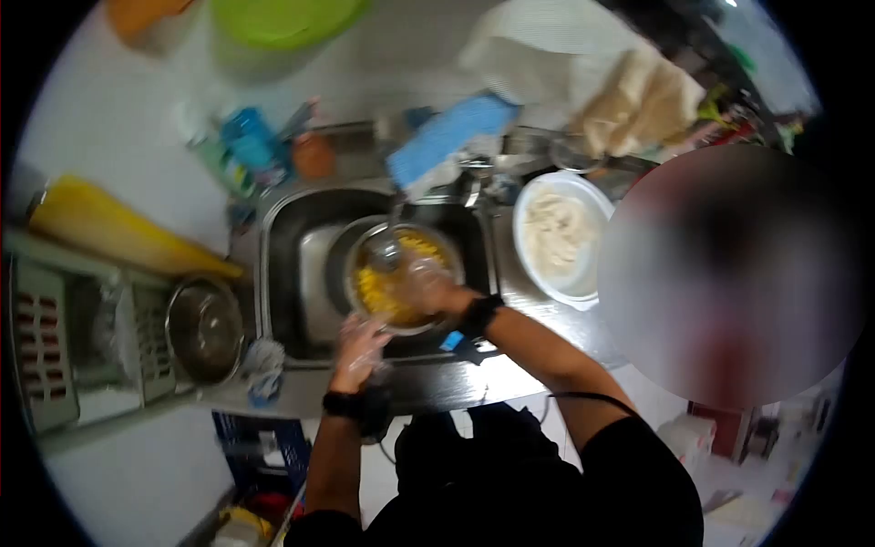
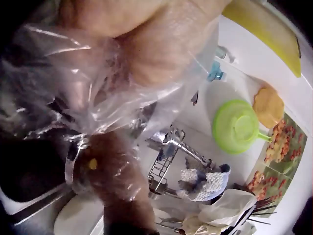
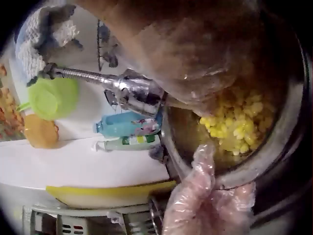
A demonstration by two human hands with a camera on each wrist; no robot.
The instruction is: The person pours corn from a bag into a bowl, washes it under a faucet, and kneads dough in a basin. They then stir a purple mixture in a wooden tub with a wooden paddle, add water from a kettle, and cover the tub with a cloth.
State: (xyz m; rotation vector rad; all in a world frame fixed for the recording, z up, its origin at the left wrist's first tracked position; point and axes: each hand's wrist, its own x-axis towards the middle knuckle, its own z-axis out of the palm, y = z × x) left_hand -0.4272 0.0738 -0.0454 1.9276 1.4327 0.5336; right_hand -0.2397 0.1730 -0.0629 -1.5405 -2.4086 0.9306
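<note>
A metal bowl (image 1: 458, 264) of yellow kernels (image 1: 375, 290) in liquid stands in the sink under the faucet head (image 1: 386, 255). My left hand (image 1: 361, 351), in a clear plastic glove, grips the bowl's near rim; in the right wrist view its thumb (image 3: 201, 169) lies over the rim, with the fingers outside. My right hand (image 1: 427, 284), also gloved, reaches into the bowl at the kernels (image 3: 237, 127). Its fingertips are hidden or blurred in every view, so their curl cannot be made out. The left wrist view shows both gloved hands, left (image 2: 156, 49) and right (image 2: 120, 171), close together.
Right of the sink (image 1: 273, 273) stands a white bowl (image 1: 591, 296) holding pale, whitish pieces. Bottles (image 1: 251, 141) and a blue cloth (image 1: 456, 137) are behind the sink. A metal bowl (image 1: 205, 328) and a rack (image 1: 41, 337) are at the left, below a yellow board (image 1: 118, 223).
</note>
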